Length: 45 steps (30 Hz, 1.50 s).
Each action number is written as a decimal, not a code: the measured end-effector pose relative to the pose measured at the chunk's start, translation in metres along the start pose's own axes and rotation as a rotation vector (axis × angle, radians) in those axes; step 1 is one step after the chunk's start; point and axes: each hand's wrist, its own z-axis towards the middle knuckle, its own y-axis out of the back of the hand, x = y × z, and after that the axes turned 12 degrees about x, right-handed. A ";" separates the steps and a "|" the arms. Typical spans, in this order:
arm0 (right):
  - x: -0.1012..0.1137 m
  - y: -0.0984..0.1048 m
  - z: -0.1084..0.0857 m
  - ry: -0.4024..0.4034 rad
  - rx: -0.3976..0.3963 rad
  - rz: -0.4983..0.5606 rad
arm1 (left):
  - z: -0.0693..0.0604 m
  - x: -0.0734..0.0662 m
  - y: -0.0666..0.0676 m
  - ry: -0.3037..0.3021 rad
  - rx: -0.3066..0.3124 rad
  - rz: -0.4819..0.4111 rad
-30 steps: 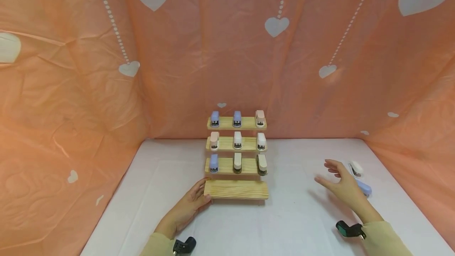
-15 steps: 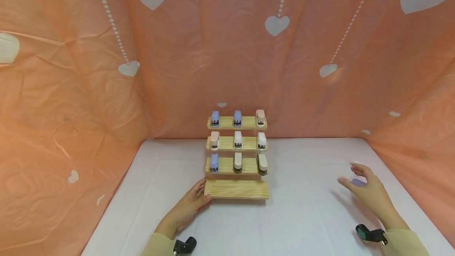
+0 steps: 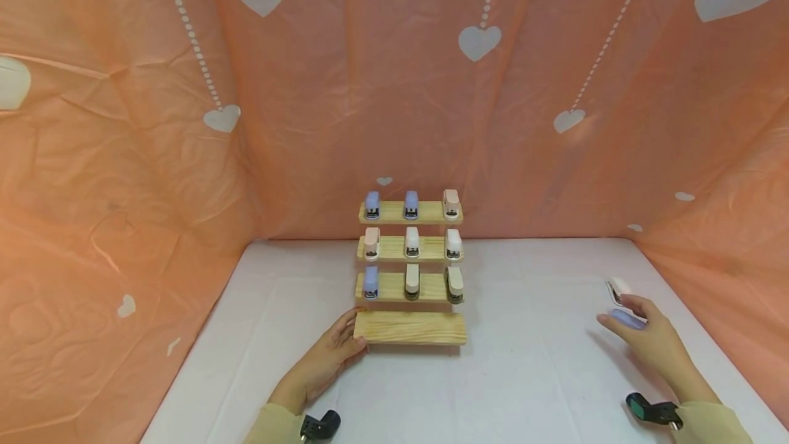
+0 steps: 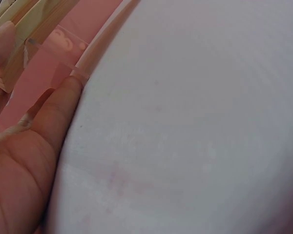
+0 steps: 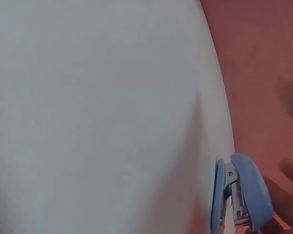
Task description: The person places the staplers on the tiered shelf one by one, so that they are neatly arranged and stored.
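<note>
My left hand (image 3: 325,365) grips the left end of the bottom board (image 3: 410,328) of a stepped wooden rack; in the left wrist view its thumb lies against the wood. Staplers in lilac-blue, peach, white and cream stand on the three upper boards, among them a cream stapler (image 3: 455,282) at the right. On the right of the table, my right hand (image 3: 659,344) reaches over a lilac-blue stapler (image 3: 627,319), its thumb and fingers spread around it. The right wrist view shows that stapler (image 5: 251,192) with fingers close behind; contact is unclear.
A white stapler (image 3: 618,290) lies just beyond the lilac-blue one, partly behind the right fingers. The white-covered table (image 3: 518,389) is enclosed by an orange curtain (image 3: 407,88) with white hearts at the back and sides.
My right hand has moved rightward from beside the loose staplers to over the lilac-blue one. The left hand keeps its place on the rack.
</note>
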 end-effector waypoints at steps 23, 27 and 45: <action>-0.007 0.004 -0.001 -0.065 0.131 -0.015 | 0.000 -0.001 0.000 0.009 -0.004 0.001; -0.011 0.002 -0.002 -0.033 0.107 0.000 | -0.001 -0.003 -0.001 0.014 -0.011 0.001; -0.008 -0.007 -0.002 0.004 0.059 0.005 | 0.000 -0.002 -0.002 0.009 -0.012 0.000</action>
